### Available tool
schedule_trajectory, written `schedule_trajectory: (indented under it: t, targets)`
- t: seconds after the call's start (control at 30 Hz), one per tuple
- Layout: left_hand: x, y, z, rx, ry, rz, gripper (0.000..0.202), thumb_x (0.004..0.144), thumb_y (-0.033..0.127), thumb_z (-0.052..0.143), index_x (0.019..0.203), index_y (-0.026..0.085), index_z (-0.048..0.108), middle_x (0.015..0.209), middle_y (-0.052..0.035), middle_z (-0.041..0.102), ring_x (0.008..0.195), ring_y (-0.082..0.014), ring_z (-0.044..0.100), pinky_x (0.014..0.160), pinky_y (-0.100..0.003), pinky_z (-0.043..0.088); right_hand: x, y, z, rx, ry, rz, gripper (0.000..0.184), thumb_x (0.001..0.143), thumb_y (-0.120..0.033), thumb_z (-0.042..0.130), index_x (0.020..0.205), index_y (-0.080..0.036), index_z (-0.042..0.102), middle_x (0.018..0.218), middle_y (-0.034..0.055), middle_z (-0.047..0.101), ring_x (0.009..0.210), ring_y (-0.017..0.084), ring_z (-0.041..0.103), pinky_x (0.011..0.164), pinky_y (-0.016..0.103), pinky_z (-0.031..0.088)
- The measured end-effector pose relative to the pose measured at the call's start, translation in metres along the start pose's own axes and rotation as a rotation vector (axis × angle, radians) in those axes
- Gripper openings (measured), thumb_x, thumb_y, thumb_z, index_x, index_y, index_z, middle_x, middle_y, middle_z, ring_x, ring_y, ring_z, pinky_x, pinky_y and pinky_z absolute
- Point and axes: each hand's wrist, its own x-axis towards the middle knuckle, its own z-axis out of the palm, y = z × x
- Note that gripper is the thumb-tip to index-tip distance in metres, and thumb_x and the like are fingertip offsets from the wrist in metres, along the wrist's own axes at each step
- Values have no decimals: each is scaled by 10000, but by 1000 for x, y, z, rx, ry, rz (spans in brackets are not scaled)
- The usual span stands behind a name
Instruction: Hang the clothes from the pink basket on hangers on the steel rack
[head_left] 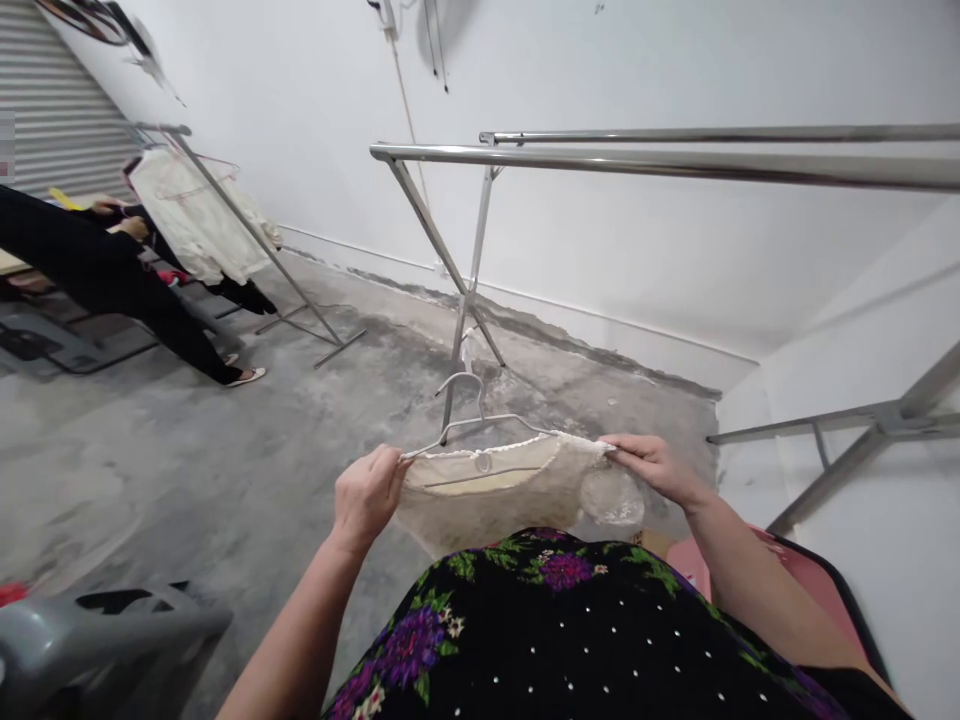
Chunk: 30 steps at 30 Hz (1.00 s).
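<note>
A cream lace top [487, 500] hangs on a light grey clothes hanger [480, 420] in front of my body. My left hand [369, 492] is closed on the top's shoulder at the hanger's left end. At the other shoulder, the fingers of my right hand [651, 465] pinch the edge of the fabric. The hanger's hook stands up between my hands, turned to the left. Part of the lower top is hidden behind my own black flowered clothing [600, 640].
A metal drying rack [637, 160] with two long bars stands ahead, by the white wall. Far left, a person in black [97, 260] works beside a rack with a white garment [187, 215]. A grey plastic stool [112, 630] is at lower left, a pink chair [810, 580] at lower right.
</note>
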Motion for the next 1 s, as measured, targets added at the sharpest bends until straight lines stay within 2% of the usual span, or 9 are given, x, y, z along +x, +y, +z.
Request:
schedule_trajectory:
  t: [0.17,0.3,0.37,0.43,0.57,0.67,0.77,0.87,1.0]
  targets:
    - [-5,-16,0,-6,-29,-36,330,979,349,360,731,207,525,657,-10,562,610,-146,532,572,-257,322,0,5,-11,-97,-69,15,435,899,-531,496,1077,-202,716,1122,80,699,1051,274,643,948,418,501]
    - [-11,-30,-3,-28,-11,-50,325,981,334,365,713,207,497,638,-1,545,591,-139,519,562,-249,318,2,-1,-8,-238,153,10,413,922,-509,458,1026,-201,712,1008,93,728,1000,276,661,925,448,510]
    - [-12,-32,-4,-36,3,-18,317,981,323,366,715,207,493,632,1,537,589,-140,512,567,-247,328,7,-15,8,-325,205,-82,370,916,-477,493,1107,-218,676,1137,93,686,1107,277,608,986,457,460]
    - [-12,-32,-5,-38,19,29,304,978,312,374,721,208,498,634,-2,540,594,-147,507,577,-254,337,13,-31,31,-368,126,-199,348,923,-436,496,1176,-236,629,1207,86,648,1129,261,585,983,433,451]
    - [-6,-31,-7,-39,31,95,283,969,274,384,722,205,503,635,-7,545,592,-158,491,600,-281,344,23,-52,74,-285,-95,-258,353,988,-380,327,984,-204,633,888,59,676,825,187,633,746,286,498]
    - [-2,-29,-5,-7,53,57,182,953,257,420,829,194,537,773,-42,617,771,-189,570,744,-322,387,24,-49,87,-202,-91,-186,382,984,-416,325,897,-189,620,800,35,636,746,169,605,680,242,466]
    - [-1,-21,6,87,185,-99,121,915,253,479,992,178,534,976,-108,635,973,-255,575,822,-373,395,26,-39,85,-140,-81,-135,387,970,-439,352,937,-191,648,845,34,650,791,185,617,700,241,466]
    - [5,-7,22,78,242,-230,42,900,204,470,895,200,512,833,-73,605,811,-225,585,727,-334,421,34,-29,75,-105,-88,-144,383,958,-443,376,979,-201,671,856,40,662,836,206,630,723,251,474]
    - [20,8,37,-125,188,-309,129,943,181,381,885,220,489,755,-23,569,708,-173,584,669,-272,453,52,-18,61,-76,-121,-177,385,951,-447,383,961,-207,683,856,42,673,834,214,637,735,259,480]
